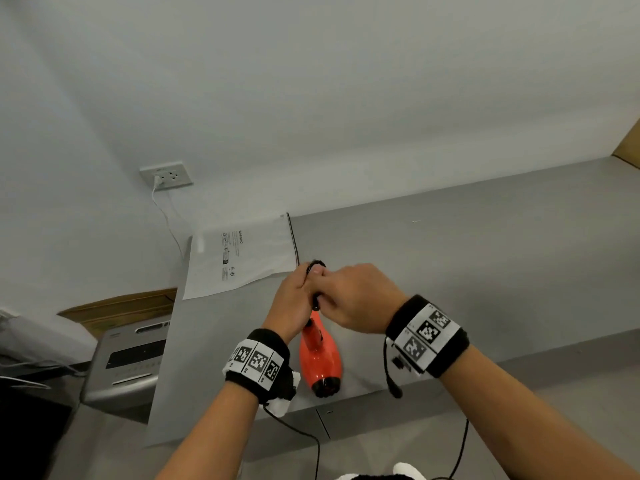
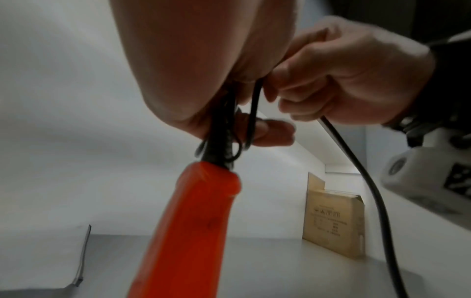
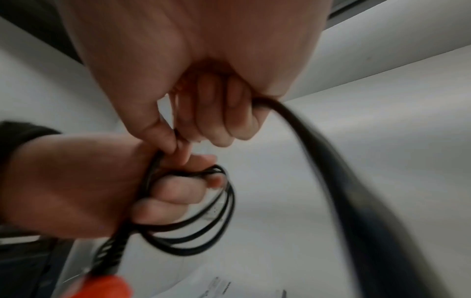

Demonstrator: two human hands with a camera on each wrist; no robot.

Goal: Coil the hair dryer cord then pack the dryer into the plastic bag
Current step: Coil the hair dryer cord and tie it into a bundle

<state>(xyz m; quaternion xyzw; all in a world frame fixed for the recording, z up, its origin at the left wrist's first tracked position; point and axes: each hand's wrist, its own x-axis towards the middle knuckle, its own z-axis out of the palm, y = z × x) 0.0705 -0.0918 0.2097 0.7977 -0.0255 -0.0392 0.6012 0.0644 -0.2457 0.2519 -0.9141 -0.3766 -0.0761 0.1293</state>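
Several loops of cord [image 3: 203, 238] hang from the left grip [image 1: 294, 301], whose fingers curl round them and round the ribbed cord root where it leaves the dryer [image 1: 320, 355]. Touching it on the right, the right grip [image 1: 356, 299] pinches the cord between thumb and forefinger. Its other fingers are curled over the free length, which runs out under that grip and down out of view.

Coiling is the step in hand, and it looks part done, since an uncoiled tail is left. The next move likely calls for the right grip to bring that tail round as another loop and lay it into the left grip, which must open just enough to take it without spilling the rest.

Below the left grip the dryer hangs by its cord end. Its long axis runs from the grip down and back toward the person, with the black nozzle end lowest and nearest the wrists. Whether it touches the bench [image 1: 467, 244] I cannot tell.

Beyond the left grip, well apart, the bag [image 1: 242, 261] lies flat on the bench.
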